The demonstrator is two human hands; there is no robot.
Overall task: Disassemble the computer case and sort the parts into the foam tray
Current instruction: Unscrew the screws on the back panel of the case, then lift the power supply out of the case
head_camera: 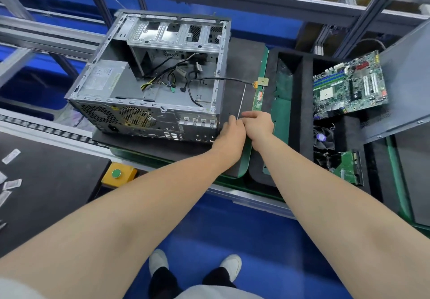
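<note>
Two hands meet at the near right corner of the case, fingertips together. The left hand (231,133) and right hand (258,125) both have their fingers curled in, and both appear to pinch the near end of a thin grey wire (242,98).

The wire's long axis runs straight away from the hands, tilted slightly right. It ends just beside a small tan square board (263,81) lying on the dark mat. A black round cable (223,78) runs from that board leftward over the case wall into the open grey metal computer case (144,112). So the part looks tethered to the case.

The case lies on its side, to the left of the hands and touching the left hand's knuckles or very nearly so. Loose cables lie inside it.

The black foam tray with compartments (301,103) lies to the right, so the right hand is nearer to it. It holds a green motherboard (349,84) propped at a tilt, a black cooler fan (323,136) and a green expansion card (346,170). A grey sheet-metal side panel (400,84) leans at the tray's far right.

Judgement: the tether cable has to come free before anything moves right. The tray's near wall is the only thing in the way.
</note>
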